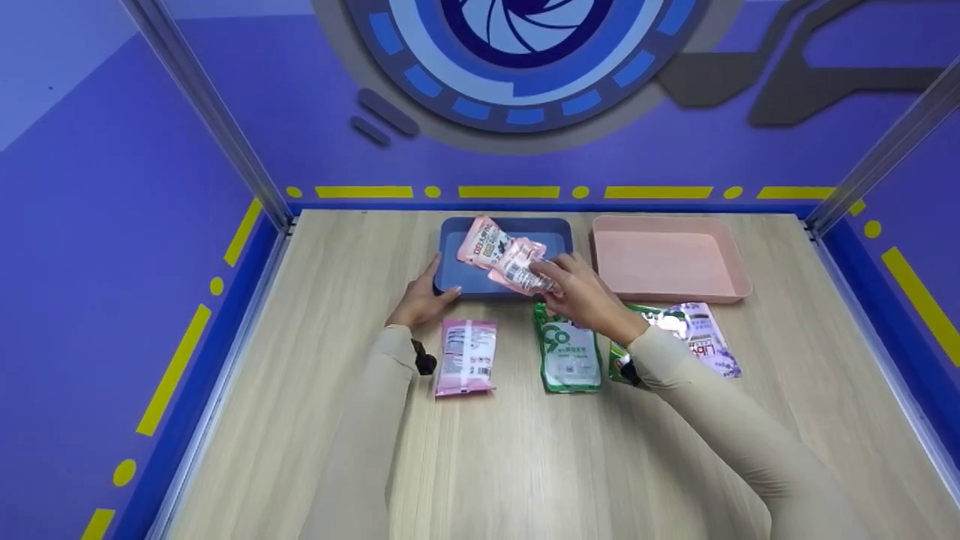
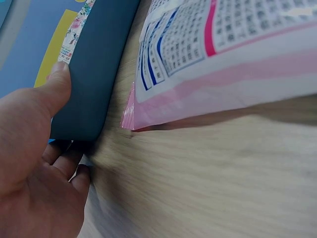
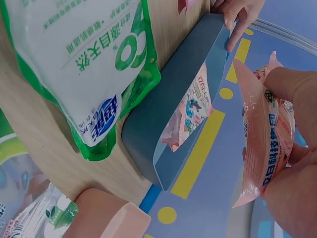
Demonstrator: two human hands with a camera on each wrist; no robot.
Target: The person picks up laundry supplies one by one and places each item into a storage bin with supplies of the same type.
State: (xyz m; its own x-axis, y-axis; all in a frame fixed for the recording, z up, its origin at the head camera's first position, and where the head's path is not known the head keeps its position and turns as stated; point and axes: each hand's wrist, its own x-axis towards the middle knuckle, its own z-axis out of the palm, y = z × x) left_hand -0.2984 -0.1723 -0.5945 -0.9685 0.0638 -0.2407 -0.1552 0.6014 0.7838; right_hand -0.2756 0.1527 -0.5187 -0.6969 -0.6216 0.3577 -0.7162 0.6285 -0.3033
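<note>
My left hand (image 1: 420,301) holds the near left corner of the blue tray (image 1: 450,276), thumb over the rim and the other fingers along the outside. Above the tray, my right hand (image 1: 589,296) pinches a small pink pouch (image 3: 260,144) between thumb and fingers. Another pink pouch (image 3: 193,109) lies inside the tray, leaning along its wall in the right wrist view. From the head view, the held pouch partly overlaps it. A pink-and-white packet (image 1: 466,358) lies near my left wrist, close to the tray's front wall (image 2: 94,74).
To the right of the blue tray stands a pink tray (image 1: 671,259). A green-and-white pouch (image 1: 570,356) lies in front of the blue tray. Under my right forearm are a purple pouch (image 1: 709,337) and another green one, partly hidden. Blue panels enclose the wooden table (image 1: 495,465).
</note>
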